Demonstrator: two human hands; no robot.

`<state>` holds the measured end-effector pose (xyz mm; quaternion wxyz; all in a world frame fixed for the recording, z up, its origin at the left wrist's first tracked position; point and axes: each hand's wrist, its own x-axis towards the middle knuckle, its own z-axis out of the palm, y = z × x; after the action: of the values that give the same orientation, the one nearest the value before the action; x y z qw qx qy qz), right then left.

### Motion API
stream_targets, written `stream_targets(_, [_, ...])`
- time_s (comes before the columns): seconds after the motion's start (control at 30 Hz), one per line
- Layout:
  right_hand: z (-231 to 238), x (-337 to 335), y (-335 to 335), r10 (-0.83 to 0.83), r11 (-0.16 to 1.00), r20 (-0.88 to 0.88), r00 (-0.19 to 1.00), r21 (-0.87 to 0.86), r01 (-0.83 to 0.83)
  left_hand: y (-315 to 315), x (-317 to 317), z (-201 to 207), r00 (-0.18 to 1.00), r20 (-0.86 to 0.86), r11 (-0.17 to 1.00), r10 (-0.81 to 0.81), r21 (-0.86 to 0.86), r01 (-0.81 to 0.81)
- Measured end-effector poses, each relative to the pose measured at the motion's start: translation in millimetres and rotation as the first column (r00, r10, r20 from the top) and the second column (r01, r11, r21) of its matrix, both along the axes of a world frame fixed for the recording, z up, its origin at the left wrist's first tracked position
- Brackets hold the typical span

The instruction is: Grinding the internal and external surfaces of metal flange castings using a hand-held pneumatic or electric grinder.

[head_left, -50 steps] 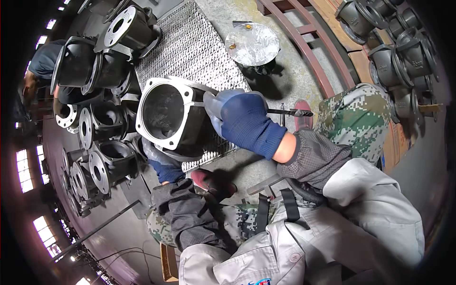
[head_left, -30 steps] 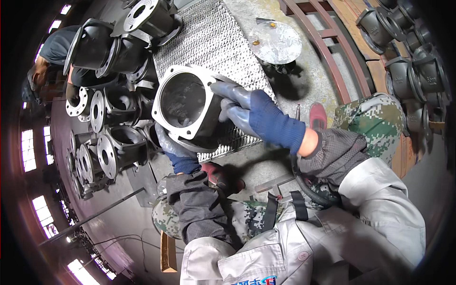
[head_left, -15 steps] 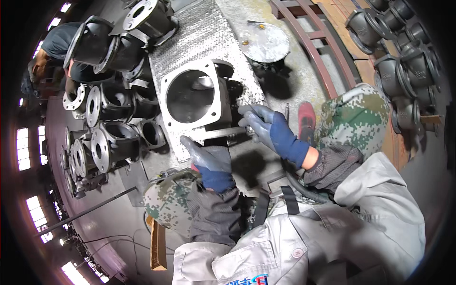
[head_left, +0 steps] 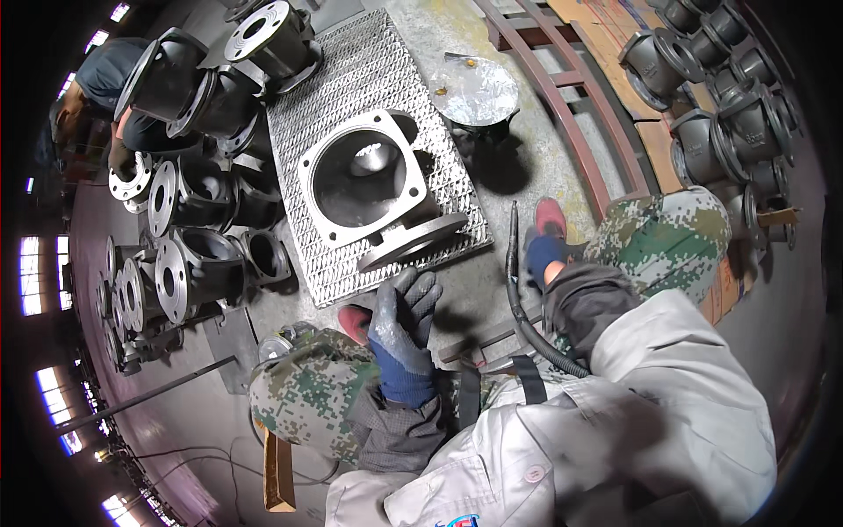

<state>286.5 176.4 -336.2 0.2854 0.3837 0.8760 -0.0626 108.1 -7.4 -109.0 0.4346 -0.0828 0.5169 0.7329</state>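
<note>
Flanged cast-metal bodies crowd the concrete floor of a metalworking shop, with more dark castings piled near cardboard sheets on the far right. A square-flanged casting with a bright-faced rim sits on a diamond-patterned metal mesh, not far from a brown-red steel frame. At left, a second person bends among the parts, while bright windows set in a dark wall suggest an industrial hall.
</note>
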Motion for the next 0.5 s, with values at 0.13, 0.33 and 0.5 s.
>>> stream_targets(0.13, [-163, 80, -14, -0.441, 0.877, -0.413, 0.796, -0.388, 0.284, 33, 24, -12, 0.995, 0.006, 0.992, -0.103, 0.075, 0.102])
stream_targets(0.33, [-48, 13, 42, -0.930, 0.326, -0.366, 0.011, -0.813, 0.482, 29, 21, -30, 0.979, -0.031, 0.976, -0.203, 0.074, 0.205])
stream_targets(0.5, [205, -22, 50, -0.886, 0.317, -0.384, -0.260, -0.911, 0.264, 42, 21, -11, 0.910, -0.095, 0.913, -0.404, 0.012, 0.407])
